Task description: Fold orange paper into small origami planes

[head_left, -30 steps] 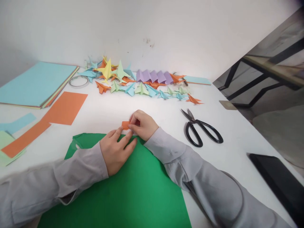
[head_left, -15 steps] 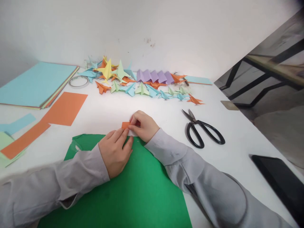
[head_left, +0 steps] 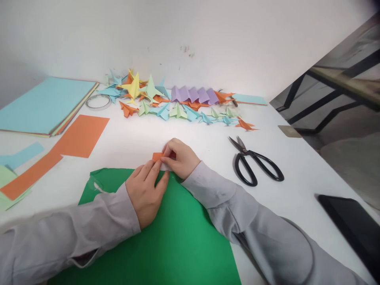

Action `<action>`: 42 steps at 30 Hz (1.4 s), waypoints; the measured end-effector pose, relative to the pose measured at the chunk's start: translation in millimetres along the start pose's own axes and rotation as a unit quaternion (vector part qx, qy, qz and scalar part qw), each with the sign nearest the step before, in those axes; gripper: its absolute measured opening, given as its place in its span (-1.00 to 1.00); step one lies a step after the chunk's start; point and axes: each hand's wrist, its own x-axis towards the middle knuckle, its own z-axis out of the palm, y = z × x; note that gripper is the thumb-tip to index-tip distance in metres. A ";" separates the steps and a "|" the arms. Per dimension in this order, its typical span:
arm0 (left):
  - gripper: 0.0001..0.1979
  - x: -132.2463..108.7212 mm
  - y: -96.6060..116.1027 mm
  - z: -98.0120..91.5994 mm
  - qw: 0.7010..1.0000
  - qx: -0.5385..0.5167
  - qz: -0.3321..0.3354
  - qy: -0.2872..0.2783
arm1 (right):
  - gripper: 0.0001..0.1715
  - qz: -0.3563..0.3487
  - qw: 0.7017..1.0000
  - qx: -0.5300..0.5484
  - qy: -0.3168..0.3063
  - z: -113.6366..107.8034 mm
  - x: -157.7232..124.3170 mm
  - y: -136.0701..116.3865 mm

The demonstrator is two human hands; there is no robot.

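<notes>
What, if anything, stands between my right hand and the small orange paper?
Nothing visible: your right hand is on the small orange paper itself. Your left hand reaches its near edge, and the scissors lie apart, farther right.

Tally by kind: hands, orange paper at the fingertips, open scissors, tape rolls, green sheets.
Hands: 2 (left hand, right hand)
Orange paper at the fingertips: 1
Open scissors: 1
Tape roll: 1
Green sheet: 1
Total: 6
</notes>
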 end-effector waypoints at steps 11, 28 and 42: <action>-0.57 6.2 -2.0 -9.7 0.999 -0.017 0.006 -0.036 | -0.73 0.006 1.000 -0.004 -0.007 -1.4 -0.5 -2.2; -0.50 4.6 -2.9 -12.8 0.999 -0.012 -0.015 -0.046 | -0.76 -0.004 1.000 -0.001 -0.003 -0.8 -1.8 -1.3; -0.55 2.4 -11.5 -10.5 0.999 -0.021 -0.022 -0.026 | -0.78 -0.001 0.999 -0.039 0.005 2.2 -3.2 -5.8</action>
